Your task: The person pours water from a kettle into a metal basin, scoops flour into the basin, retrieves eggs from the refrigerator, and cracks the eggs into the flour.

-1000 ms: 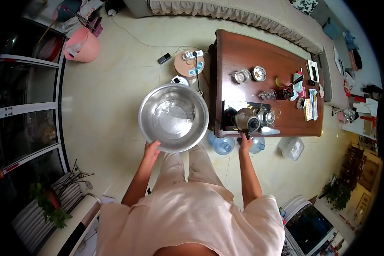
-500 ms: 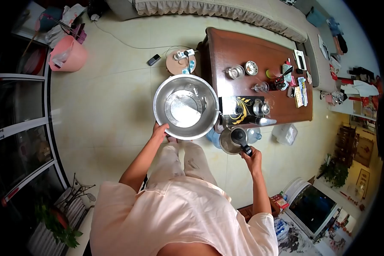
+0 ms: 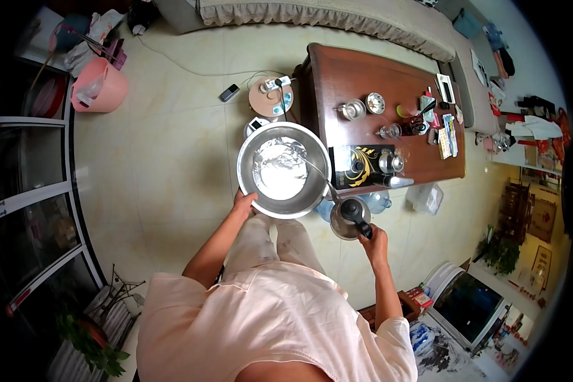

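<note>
My left hand grips the near-left rim of a large stainless steel basin, held above the floor in front of my legs. My right hand is closed around the black handle of a metal kettle with a black lid. The kettle's thin spout reaches over the basin's right rim, and a fine stream of water runs from it into the basin. Rippled, glittering water covers the basin's bottom.
Right of the basin stands a brown wooden table with a black-and-gold tea tray, glass pots and small boxes. Blue water bottles stand beside it. A round stool carries a power strip; a phone lies on the floor. A pink bucket stands far left.
Water now pours from the kettle's spout, and the surface in the basin has turned rippled. Basin and kettle have both shifted slightly toward me and to the right.
</note>
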Demonstrator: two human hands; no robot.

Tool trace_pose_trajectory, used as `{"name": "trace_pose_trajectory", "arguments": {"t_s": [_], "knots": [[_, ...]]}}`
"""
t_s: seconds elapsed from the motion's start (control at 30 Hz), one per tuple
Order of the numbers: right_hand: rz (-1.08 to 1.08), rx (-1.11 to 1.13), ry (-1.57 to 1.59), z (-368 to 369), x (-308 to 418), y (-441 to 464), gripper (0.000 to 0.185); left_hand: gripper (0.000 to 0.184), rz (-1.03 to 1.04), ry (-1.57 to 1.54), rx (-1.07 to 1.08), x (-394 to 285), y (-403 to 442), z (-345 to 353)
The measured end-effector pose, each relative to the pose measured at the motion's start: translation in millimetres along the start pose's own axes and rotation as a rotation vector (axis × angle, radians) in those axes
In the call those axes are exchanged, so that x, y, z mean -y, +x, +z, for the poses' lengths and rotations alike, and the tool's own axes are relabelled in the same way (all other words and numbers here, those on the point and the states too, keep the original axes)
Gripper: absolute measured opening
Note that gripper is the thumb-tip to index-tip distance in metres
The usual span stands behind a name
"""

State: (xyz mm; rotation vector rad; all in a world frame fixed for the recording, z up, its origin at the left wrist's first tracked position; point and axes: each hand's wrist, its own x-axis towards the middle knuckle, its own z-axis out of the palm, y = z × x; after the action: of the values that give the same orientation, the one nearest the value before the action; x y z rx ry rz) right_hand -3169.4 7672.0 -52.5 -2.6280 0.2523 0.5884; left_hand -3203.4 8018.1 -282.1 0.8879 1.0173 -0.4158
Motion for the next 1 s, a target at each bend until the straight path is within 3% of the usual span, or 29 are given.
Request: {"name": "trace_pose_trajectory", "arguments": {"t_s": [0.23, 0.6, 0.7, 1.0], "knots": [[-0.098, -0.051, -0.105, -4.5, 7.0, -0.7, 0.024, 0.059, -0.002, -0.021, 0.045, -5.6, -1.5, 7.2], [-0.067, -0.075, -0.087, -6.7, -4.6, 4.0, 0.023, 0.063, -0.008, 0.011, 0.05, -13.1, 0.6, 13.8], [-0.075, -0.076, -0.07, -9.6, -7.9, 4.7, 0.022, 0.052, 0.059, 0.03, 0.028, -13.7, -5.1, 20.8], [-0.09, -0.079, -0.071, -6.9, -34.1, 15.6, 0.024, 0.053, 0.085, 0.013, 0.014, 0.2, 9.9, 29.9]]}}
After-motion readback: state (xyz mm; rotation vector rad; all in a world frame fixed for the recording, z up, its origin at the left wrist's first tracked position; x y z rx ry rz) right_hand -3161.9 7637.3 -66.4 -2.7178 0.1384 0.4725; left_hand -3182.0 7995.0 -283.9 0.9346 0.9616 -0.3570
